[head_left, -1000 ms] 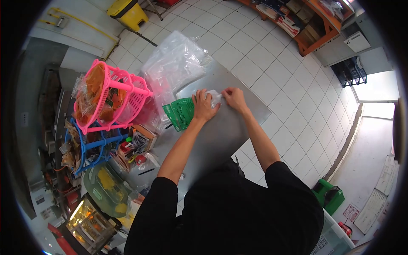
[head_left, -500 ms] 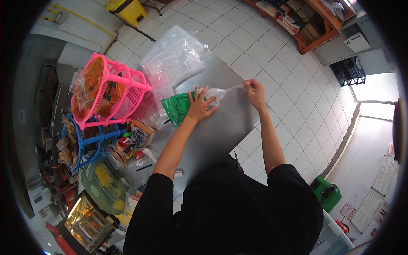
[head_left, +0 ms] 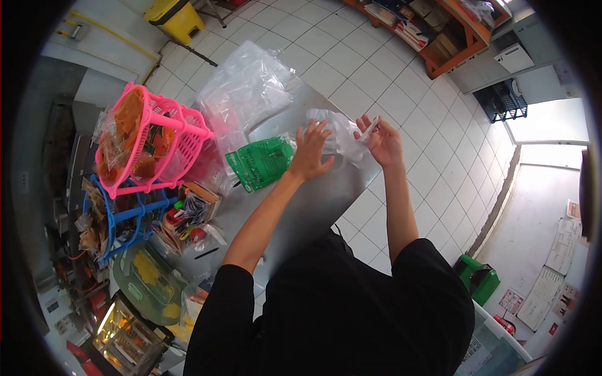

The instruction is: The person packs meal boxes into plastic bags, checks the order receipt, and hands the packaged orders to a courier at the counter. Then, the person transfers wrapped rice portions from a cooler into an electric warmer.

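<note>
A green printed packet [head_left: 258, 164] lies on the metal table [head_left: 295, 213]. My left hand [head_left: 309, 152] rests spread beside it, fingers apart, over the near end of a thin white plastic bag [head_left: 338, 135]. The bag stretches rightward to my right hand [head_left: 382, 141], whose palm is partly turned up. A strip of the bag passes across the fingers of that hand, between thumb and fingers. Clear plastic bags [head_left: 248, 84] are piled on the table's far side, beyond the packet.
At the left stand a pink basket [head_left: 188, 128] and a blue basket [head_left: 128, 214] with packets inside. Near them are a box of pens [head_left: 199, 207] and a green-lidded container [head_left: 141, 282]. A yellow bin [head_left: 175, 20] stands on the floor beyond.
The white bag has been drawn out and spread wider between my hands. My right hand has turned its palm up and opened its fingers somewhat; my left hand has shifted right, off the green packet.
</note>
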Tool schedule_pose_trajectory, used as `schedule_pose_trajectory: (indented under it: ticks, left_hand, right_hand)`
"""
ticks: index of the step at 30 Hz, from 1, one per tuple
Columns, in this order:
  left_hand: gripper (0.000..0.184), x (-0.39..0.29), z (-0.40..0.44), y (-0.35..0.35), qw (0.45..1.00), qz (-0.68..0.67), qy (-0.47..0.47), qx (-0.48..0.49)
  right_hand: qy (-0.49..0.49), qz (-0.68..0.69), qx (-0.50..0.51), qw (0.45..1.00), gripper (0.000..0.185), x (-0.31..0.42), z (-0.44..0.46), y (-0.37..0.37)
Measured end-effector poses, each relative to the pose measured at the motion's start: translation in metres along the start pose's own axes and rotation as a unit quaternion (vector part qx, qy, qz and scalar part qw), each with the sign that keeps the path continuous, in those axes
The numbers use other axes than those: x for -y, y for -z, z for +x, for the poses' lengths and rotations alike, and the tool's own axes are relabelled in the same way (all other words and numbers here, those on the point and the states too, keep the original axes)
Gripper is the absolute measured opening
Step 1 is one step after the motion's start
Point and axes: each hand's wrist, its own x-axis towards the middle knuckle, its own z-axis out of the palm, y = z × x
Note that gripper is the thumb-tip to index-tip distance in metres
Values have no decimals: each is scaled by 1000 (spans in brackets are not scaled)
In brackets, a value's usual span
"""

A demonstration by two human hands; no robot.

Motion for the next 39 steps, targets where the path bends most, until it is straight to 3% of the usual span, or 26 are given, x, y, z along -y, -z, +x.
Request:
schedule_pose_trajectory:
  ticks: [1,4,7,10,13,16,20,21,24,27,30,33,36,39]
  left_hand:
    - [48,-13,6,0,1000,-20,-13,-6]
    - [42,-36,27,-10,951,-297,9,88]
    - [31,-32,14,-30,956,-289,28,52]
    - [19,-30,-4,-28,827,-506,225,98]
    - [18,-27,-18,-13,720,-609,325,68]
    - [16,-22,-31,3,762,-546,347,31]
    - [13,1,-53,23,784,-506,355,50]
    - [14,4,-59,27,777,-524,347,44]
    - [19,9,-70,38,783,-507,359,18]
    - [24,19,-87,47,773,-490,399,56]
    - [28,16,-102,57,739,-512,431,73]
    - [28,6,-119,76,723,-526,443,68]
    - [31,-19,-133,108,712,-540,448,36]
    - [29,-50,-161,135,719,-565,402,-51]
  right_hand:
    - [-37,61,-12,997,20,-1,-3,6]
    - [6,200,-54,978,23,1,-5,50]
    - [11,268,24,963,26,15,-18,76]
    - [127,43,-164,977,29,10,-31,61]
    - [148,-141,-46,978,26,-7,-30,89]
    - [3,-157,-89,984,27,-41,-37,63]
    - [-37,-257,-65,963,22,-82,-36,71]
    - [10,-206,-24,978,24,-87,-30,79]
    - [-23,-452,-101,886,30,-74,-25,86]
    - [-15,-538,-87,838,44,-76,-30,73]
    - [60,-666,34,743,59,-87,-25,64]
    - [-254,-739,149,606,73,-87,-27,20]
    - [-152,-642,213,721,70,-125,-45,14]
    - [-239,-426,341,803,54,-171,-77,-12]
